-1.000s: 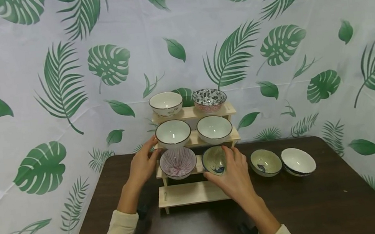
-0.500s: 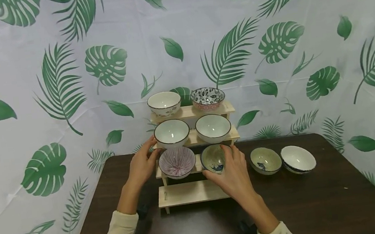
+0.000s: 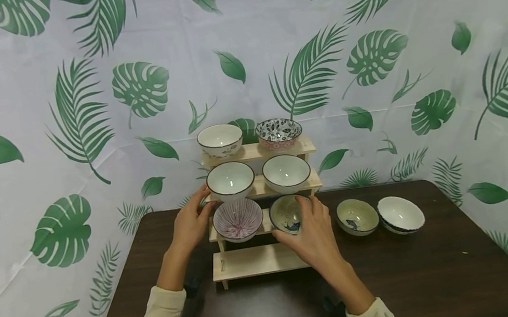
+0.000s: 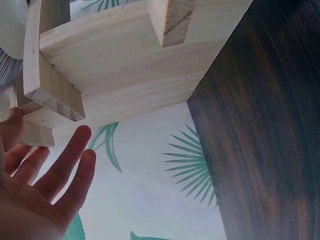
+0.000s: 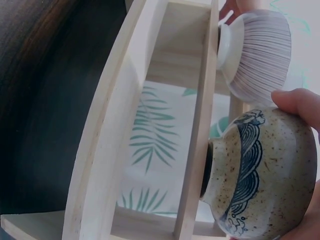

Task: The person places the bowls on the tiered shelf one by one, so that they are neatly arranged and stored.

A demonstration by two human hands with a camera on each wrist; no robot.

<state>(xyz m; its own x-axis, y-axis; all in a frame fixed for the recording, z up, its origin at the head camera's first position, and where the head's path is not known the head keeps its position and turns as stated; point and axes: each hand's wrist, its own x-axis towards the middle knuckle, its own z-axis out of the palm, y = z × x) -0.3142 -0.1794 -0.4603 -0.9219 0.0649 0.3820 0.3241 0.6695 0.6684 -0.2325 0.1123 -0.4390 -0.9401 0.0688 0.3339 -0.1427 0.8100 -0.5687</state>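
My right hand (image 3: 314, 232) grips a speckled green bowl (image 5: 280, 170) with a blue wave band, thumb and fingers at opposite sides of its rim. The bowl's foot is right at the third tier of the stepped wooden stand (image 3: 261, 261). Left of it sits a purple-striped bowl (image 3: 238, 220) on the same tier. My left hand (image 3: 191, 223) is at the stand's left side, thumb and forefinger about the end of a tier; in the left wrist view its outer fingers (image 4: 75, 165) stretch out free below the wood.
Two white bowls with dark rims, one on the left (image 3: 230, 179) and one on the right (image 3: 286, 172), stand one tier up. On top are a white flowered bowl (image 3: 220, 140) and a black-patterned bowl (image 3: 279, 132). A green bowl (image 3: 357, 217) and a white bowl (image 3: 401, 214) sit on the dark table (image 3: 413, 276).
The head view shifts slightly, so the scene slides a little left. Both hands keep their places at the stand, and the speckled bowl stays in the right hand.
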